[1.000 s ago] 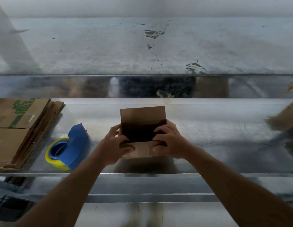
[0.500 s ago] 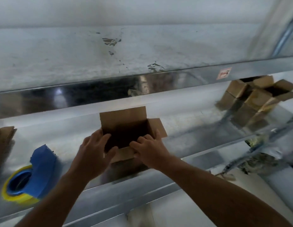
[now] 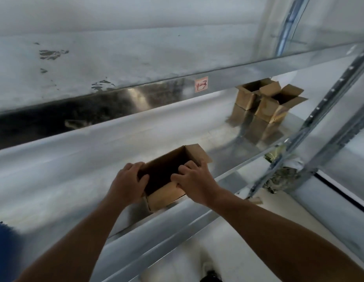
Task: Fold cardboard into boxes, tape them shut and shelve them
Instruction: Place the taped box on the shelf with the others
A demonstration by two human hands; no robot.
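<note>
A small cardboard box (image 3: 169,196) is at the front lip of the galvanised steel shelf (image 3: 85,163). Its open top is turned toward the camera, the inside is dark, and one side flap (image 3: 198,154) splays out to the right. The left hand (image 3: 127,185) grips the left wall, fingers hooked over the rim into the opening. The right hand (image 3: 195,183) clamps the near right corner the same way, fingers curled over the edge. Both hands are closed on the box and neither is free. Blur smears the bottom edge, so I cannot tell whether the base rests on the metal or hangs just above it.

The box looks empty, so it should weigh very little. It appears to be thin corrugated board, stiff along the walls but weak at the open rim, which would bow or skew under a hard squeeze. The loose flaps could catch on things. A safer hold would probably be flat palms on two opposite walls, low near the folded bottom. The shiny shelf looks slick, so a light push should slide the box, and it could just as easily skid off the lip.

Well apart to the right, two open boxes (image 3: 276,106) stand touching each other, flaps up, near the upright post (image 3: 327,119). A paper label (image 3: 201,84) marked 13 sits on the beam above.
</note>
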